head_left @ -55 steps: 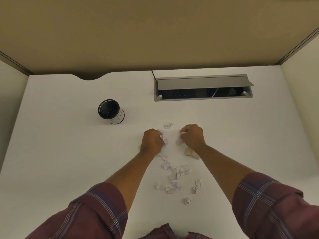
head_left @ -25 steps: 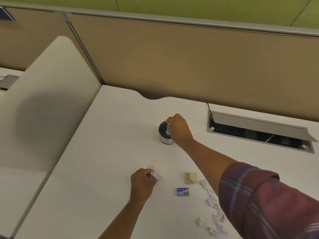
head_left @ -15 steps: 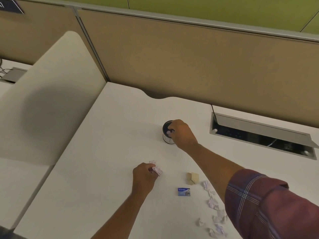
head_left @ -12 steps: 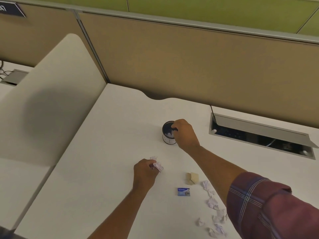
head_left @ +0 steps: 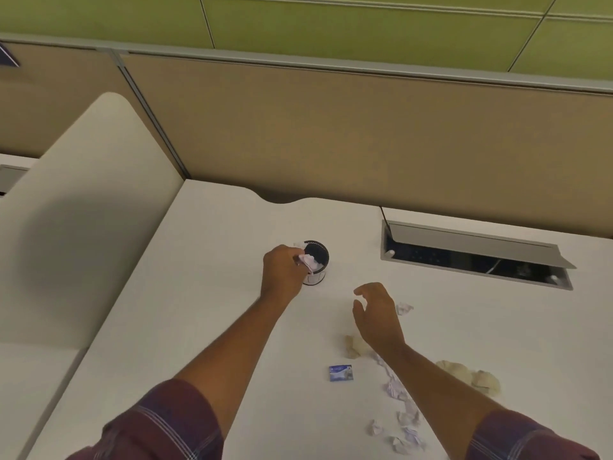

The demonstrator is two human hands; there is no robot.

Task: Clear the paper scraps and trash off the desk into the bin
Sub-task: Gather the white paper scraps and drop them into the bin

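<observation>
Left hand (head_left: 282,272) clenched on scraps (head_left: 306,260) at rim of bin (head_left: 316,260), right hand (head_left: 376,313) released above desk (head_left: 205,293); advisable: centre fist over opening before letting go, as more scraps (head_left: 403,410) lie near.

Setting: office, open-plan cubicle workstation. Evidence: white laminate desk (head_left: 205,293) w/ scooped cable cut-out at rear edge; tan fabric partition (head_left: 365,134) along back, grey metal trim on top; cream rounded divider panel (head_left: 76,207) on left side, separating adj. desk (head_left: 30,386) of same type. Recessed power/data box (head_left: 474,257) set in desktop, grey flip lid raised, sockets and cable inside. Green panelled wall (head_left: 331,24) beyond partition. Small black mesh desktop bin (head_left: 316,262). Warm, dim indoor light. No home or workshop fittings in view.
</observation>
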